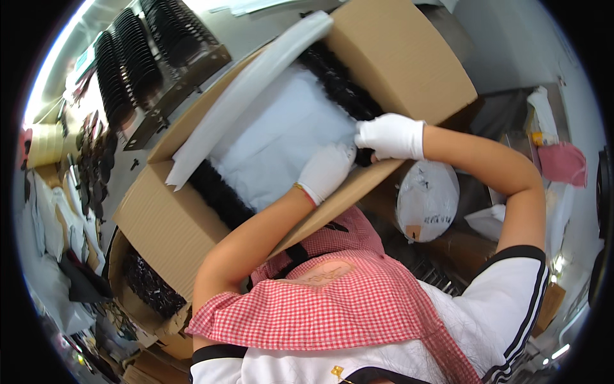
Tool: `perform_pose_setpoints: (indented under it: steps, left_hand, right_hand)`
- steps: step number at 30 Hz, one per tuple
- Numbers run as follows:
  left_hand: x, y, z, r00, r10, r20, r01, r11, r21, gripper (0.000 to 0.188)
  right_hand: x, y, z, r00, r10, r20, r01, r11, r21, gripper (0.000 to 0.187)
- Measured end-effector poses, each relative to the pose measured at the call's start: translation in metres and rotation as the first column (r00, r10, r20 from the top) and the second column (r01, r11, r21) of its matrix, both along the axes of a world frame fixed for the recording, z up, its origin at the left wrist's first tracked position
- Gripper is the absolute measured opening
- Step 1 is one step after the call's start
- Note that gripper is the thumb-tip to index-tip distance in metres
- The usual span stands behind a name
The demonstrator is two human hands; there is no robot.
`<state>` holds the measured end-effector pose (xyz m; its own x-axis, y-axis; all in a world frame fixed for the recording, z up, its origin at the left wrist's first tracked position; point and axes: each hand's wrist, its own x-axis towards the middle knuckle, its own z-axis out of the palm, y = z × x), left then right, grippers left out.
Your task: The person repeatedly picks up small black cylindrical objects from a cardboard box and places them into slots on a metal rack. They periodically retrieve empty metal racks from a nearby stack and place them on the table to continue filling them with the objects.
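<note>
Our left hand (327,173) lies on the white sheet (275,137) inside the open carton (169,221); our right hand (391,137) curls at its right edge. Can't tell if either grip is clamped. We judge it light, limp, easily torn: pinch an edge. Carton's near wall obstructs; white strip (246,96) overlaps far side; dark racks (128,61) beyond.

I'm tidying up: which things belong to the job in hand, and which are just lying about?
Apparently in use:
- open brown cardboard box
- thin white sheeting inside, under the white-gloved left hand
- black shaggy material

Apparently lying about:
- rounded white wrapped bundle
- pink fabric piece
</note>
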<state>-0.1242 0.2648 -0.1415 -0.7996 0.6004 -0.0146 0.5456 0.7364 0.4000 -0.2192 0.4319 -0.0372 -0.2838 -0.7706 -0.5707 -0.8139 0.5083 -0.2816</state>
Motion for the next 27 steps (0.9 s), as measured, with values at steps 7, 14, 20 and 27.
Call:
perform_pose_setpoints:
  steps: [7, 14, 20, 27]
  left_hand:
    - [-0.001, -0.032, 0.043, 0.992, 0.067, 0.109, -0.082, 0.986, 0.143, 0.043]
    - [-0.009, -0.104, 0.059, 0.896, 0.422, -0.140, -0.442, 0.878, -0.182, 0.069]
    - [-0.021, -0.144, 0.068, 0.768, 0.519, -0.376, -0.638, 0.673, -0.375, 0.078]
    - [-0.033, -0.183, 0.066, 0.699, 0.477, -0.533, -0.669, 0.700, -0.250, 0.068]
  right_hand:
    - [-0.009, -0.018, 0.010, 0.998, 0.058, -0.027, -0.054, 0.989, 0.140, 0.043]
    - [-0.033, -0.073, -0.007, 0.967, -0.197, -0.162, 0.102, 0.879, -0.465, 0.043]
    - [-0.054, -0.123, -0.037, 0.830, -0.318, -0.458, -0.116, 0.705, -0.700, 0.063]
    - [-0.087, -0.132, -0.038, 0.694, -0.393, -0.603, -0.246, 0.658, -0.712, 0.050]
